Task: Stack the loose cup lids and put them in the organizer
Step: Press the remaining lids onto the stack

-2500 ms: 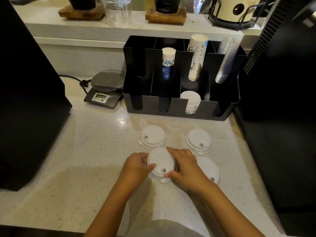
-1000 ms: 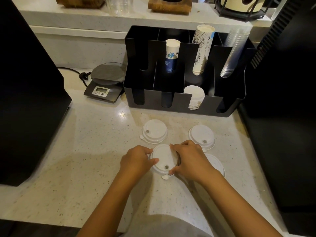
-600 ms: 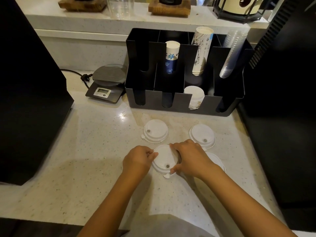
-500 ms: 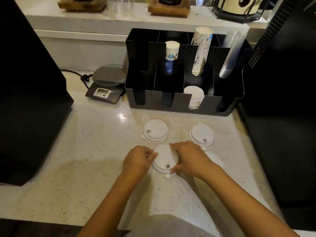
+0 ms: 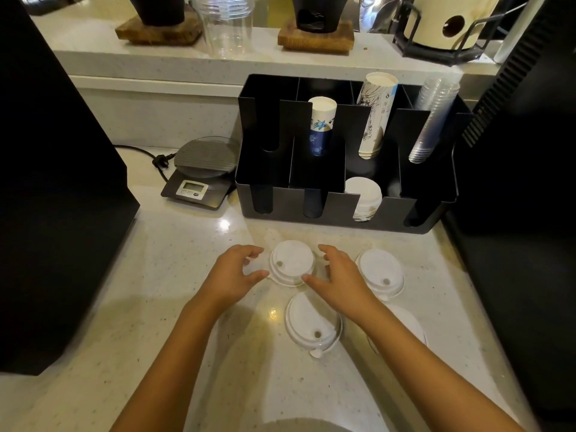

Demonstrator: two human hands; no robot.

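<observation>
**Both hands spread around the far-left lid, four loose lids on the counter**

Viewed from the head camera, looking down on a speckled countertop [image 5: 156, 307]. Left hand [image 5: 232, 274] and right hand [image 5: 338, 280] held open, fingers curled, flanking a white cup lid [image 5: 291, 265] near centre; left thumb tip and right thumb tip just beside its near rim, actual contact not resolvable. Nothing clamped in either hand. Found at 5 o'clock of that lid: a second lid [image 5: 311, 324], sip tab toward the viewer, partly crossed by the right wrist. Found at 3 o'clock: a third lid [image 5: 381, 274], just beyond the right hand. Partly hidden under the right forearm at 4 o'clock: a fourth lid [image 5: 408, 322]. All four lying flat, apart from one another, none stacked.

Placed at 12 o'clock of the lids: a black compartmented organizer [image 5: 311, 179], well apart from the hands. Stood in its rear slots: a blue-printed paper cup stack [image 5: 322, 126], a taller line-art paper cup stack [image 5: 375, 113], and clear plastic cups [image 5: 431, 120], tilted. Held on edge in a front slot: a stack of white lids [image 5: 364, 198]. Set at 10 o'clock, just beside the organizer: a digital kitchen scale [image 5: 201, 173].
</observation>
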